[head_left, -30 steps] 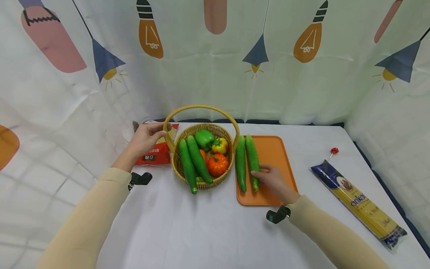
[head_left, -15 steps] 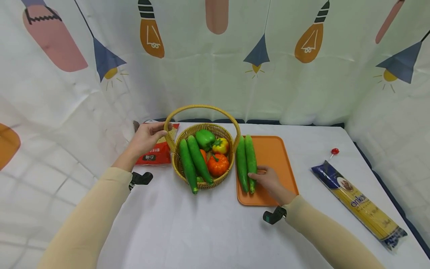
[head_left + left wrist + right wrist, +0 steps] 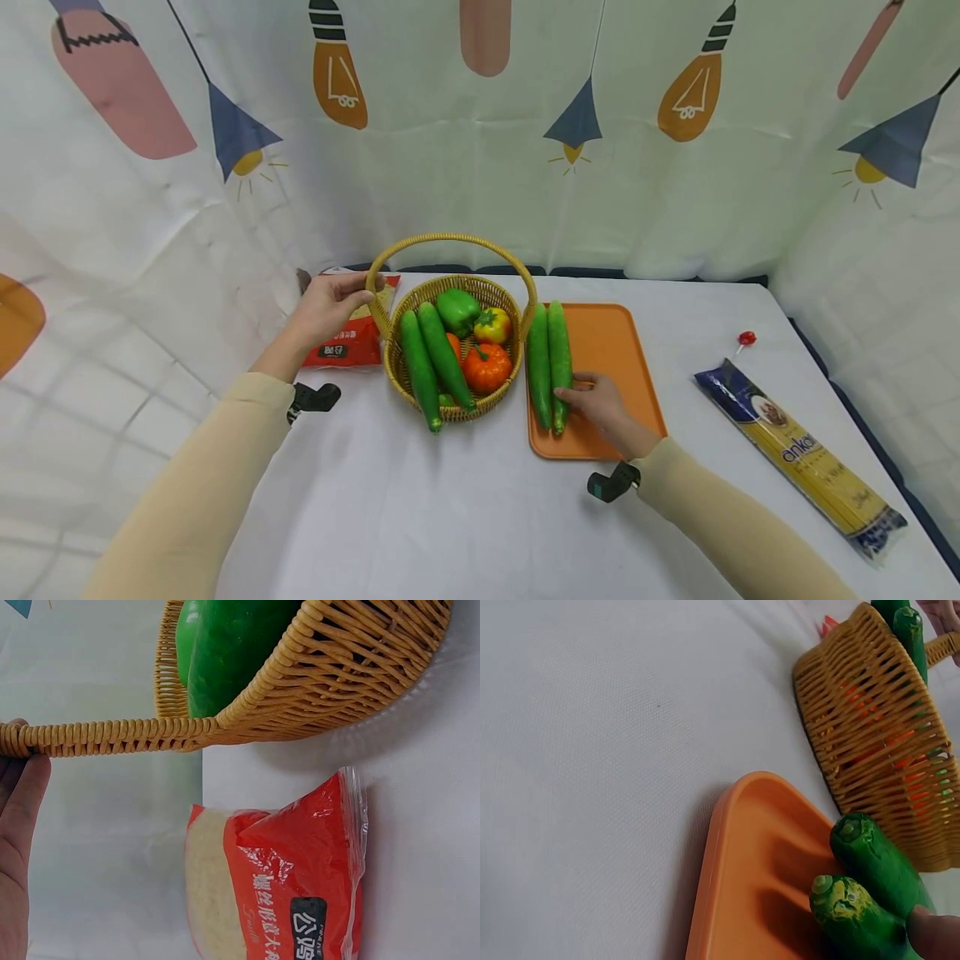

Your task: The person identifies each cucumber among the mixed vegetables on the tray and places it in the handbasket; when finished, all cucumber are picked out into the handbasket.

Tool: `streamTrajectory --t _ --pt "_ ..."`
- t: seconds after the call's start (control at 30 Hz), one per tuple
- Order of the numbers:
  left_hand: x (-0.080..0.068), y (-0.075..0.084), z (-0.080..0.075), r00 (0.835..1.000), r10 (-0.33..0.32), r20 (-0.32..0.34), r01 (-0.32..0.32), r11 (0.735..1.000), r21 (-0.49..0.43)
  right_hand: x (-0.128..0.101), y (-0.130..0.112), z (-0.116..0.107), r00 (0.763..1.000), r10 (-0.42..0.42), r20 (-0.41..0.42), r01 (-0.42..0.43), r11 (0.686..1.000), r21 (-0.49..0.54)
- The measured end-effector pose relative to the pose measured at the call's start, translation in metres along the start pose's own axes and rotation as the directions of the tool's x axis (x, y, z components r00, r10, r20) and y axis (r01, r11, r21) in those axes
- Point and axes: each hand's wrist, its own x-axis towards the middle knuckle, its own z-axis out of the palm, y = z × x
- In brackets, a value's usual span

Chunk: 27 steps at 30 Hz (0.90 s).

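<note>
My left hand holds the left side of the handle of a wicker basket. In the basket lie two cucumbers, a green bell pepper, a yellow-red pepper and an orange pepper. On the orange tray, two more cucumbers lie side by side along the left edge. My right hand grips the right-hand cucumber near its front end, thumb across its top. The other cucumber touches or nearly touches it. The right wrist view shows only my thumb.
A red pasta bag lies left of the basket, partly behind my left hand. To the right of the tray are a long spaghetti pack and a red lollipop. A printed curtain hangs behind the table.
My right hand has moved slightly left, bringing the cucumber over against its neighbour; in the last half second it has barely shifted. My left hand stays on the basket handle.
</note>
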Motion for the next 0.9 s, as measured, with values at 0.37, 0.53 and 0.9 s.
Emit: streamTrajectory --t 0.37,0.53,0.9 --pt "0.000 -0.001 -0.001 1.000 0.012 0.002 -0.012 1.000 -0.002 -0.011 -0.020 -0.020 0.998 -0.048 0.030 0.050 0.996 -0.075" --pt "0.001 0.000 -0.001 1.000 0.015 0.002 -0.015 1.000 0.006 -0.016 -0.040 -0.021 0.993 -0.098 0.067 0.103 0.992 -0.077" --pt "0.001 0.000 -0.001 1.000 0.015 0.007 -0.015 1.000 0.003 -0.021 -0.079 0.027 0.966 -0.168 0.199 0.188 0.978 -0.088"
